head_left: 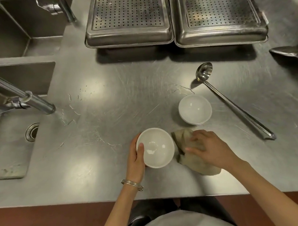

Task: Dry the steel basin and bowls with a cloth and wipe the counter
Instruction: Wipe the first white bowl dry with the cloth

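Left hand point(137, 157) is gripping the round white ceramic bowl point(157, 148) by its rim at the steel counter point(106, 99), right hand point(208, 146) resting on the crumpled khaki cloth point(182, 137) beside it, grasp unclear, and likely-wet glaze could be slipping free.

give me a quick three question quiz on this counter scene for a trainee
1. True or false: the left hand grips the nearer bowl with its thumb over the rim.
2. The right hand rests on: A) a sponge B) the cloth C) a plate.
3. Which utensil lies on the counter to the right of the farther bowl?
Key: 1 true; 2 B; 3 the ladle.
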Available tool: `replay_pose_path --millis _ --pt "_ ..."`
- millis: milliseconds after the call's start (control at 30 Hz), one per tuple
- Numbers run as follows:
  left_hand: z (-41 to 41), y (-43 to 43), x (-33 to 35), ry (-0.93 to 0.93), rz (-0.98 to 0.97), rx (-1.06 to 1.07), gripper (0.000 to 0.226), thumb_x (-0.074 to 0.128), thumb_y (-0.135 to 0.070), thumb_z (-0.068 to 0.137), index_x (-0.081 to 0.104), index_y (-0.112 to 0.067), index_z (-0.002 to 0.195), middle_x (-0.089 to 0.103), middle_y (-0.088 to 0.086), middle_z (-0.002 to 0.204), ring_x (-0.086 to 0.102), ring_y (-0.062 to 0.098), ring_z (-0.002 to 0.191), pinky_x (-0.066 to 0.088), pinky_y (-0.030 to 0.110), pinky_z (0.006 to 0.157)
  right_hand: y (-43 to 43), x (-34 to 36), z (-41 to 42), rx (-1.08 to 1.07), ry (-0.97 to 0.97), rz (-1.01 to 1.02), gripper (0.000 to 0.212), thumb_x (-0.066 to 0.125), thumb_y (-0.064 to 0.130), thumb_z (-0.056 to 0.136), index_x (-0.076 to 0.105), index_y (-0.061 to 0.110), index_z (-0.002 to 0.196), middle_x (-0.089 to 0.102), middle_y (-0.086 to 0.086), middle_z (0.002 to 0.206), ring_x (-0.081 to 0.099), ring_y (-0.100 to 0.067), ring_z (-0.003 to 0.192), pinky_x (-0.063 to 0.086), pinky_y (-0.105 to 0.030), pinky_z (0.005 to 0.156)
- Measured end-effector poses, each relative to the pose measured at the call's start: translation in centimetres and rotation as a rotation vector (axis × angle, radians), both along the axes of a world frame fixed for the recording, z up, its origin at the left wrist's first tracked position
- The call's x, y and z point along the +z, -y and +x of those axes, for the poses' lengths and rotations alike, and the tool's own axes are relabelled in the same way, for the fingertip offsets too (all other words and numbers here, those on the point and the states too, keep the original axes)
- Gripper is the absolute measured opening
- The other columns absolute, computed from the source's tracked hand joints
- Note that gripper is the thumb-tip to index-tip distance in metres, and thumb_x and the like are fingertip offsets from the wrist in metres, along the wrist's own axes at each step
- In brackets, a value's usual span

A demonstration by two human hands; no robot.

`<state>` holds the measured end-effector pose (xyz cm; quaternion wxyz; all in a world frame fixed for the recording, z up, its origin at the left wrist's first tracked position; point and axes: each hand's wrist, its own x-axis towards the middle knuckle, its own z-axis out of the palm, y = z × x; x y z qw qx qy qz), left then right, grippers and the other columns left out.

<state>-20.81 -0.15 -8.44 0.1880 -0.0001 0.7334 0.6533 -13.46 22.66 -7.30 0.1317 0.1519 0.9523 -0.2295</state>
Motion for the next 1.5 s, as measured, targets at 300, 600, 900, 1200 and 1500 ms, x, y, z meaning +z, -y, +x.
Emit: replay_pose_path --millis 300,600,900,1200,1500 --pt "-0.2 -0.6 0.0 -0.071 0.008 -0.042 0.03 0.037 -0.032 0.095 0.041 -0.03 0.124 0.047 -0.019 0.119 0.047 -0.012 0.106 0.041 0.003 0.08 0.8 0.3 -0.1 0.001 -0.223 -0.048 0.042 0.043 0.041 0.075 0.071 0.019 0.098 0.065 -0.007 0.092 0.055 -0.029 0.086 0.034 -0.02 0.076" --pt "0.2 -2.1 0.6 -0.185 0.023 -0.126 0.032 0.033 -0.027 0.095 0.042 -0.031 0.125 0.049 -0.013 0.127 0.046 -0.004 0.117 0.036 0.011 0.097 4.6 2.3 -0.8 0.254 -0.565 -0.106 0.03 0.055 0.026 0.081 0.067 0.018 0.107 0.061 0.006 0.104 0.043 -0.013 0.097 0.041 -0.02 0.085" --pt "1.0 -3.7 -0.8 -0.216 -0.117 -0.142 0.032 0.03 -0.033 0.095 0.046 -0.035 0.122 0.053 -0.016 0.123 0.049 -0.002 0.114 0.037 0.011 0.095 6.6 -0.4 -0.9 0.372 -0.344 0.123 0.031 0.041 0.035 0.076 0.072 0.029 0.08 0.064 0.014 0.08 0.055 -0.016 0.072 0.046 -0.021 0.061" --pt "0.9 -3.7 0.2 -0.228 -0.135 -0.198 0.03 0.032 -0.03 0.094 0.045 -0.041 0.119 0.051 -0.025 0.118 0.046 -0.015 0.109 0.034 0.004 0.091 6.5 -0.8 -1.8 0.317 -0.344 0.149 0.027 0.056 0.034 0.076 0.07 0.021 0.096 0.067 0.008 0.095 0.061 -0.021 0.077 0.048 -0.024 0.072" --pt "0.6 -1.8 -0.5 -0.194 -0.136 -0.238 0.031 0.031 -0.032 0.094 0.045 -0.047 0.118 0.052 -0.023 0.123 0.048 -0.007 0.113 0.037 0.009 0.092 2.9 2.4 -2.0 0.653 -0.009 -0.238 0.022 0.057 0.041 0.082 0.073 0.028 0.091 0.069 0.013 0.097 0.054 -0.008 0.089 0.032 -0.015 0.087"
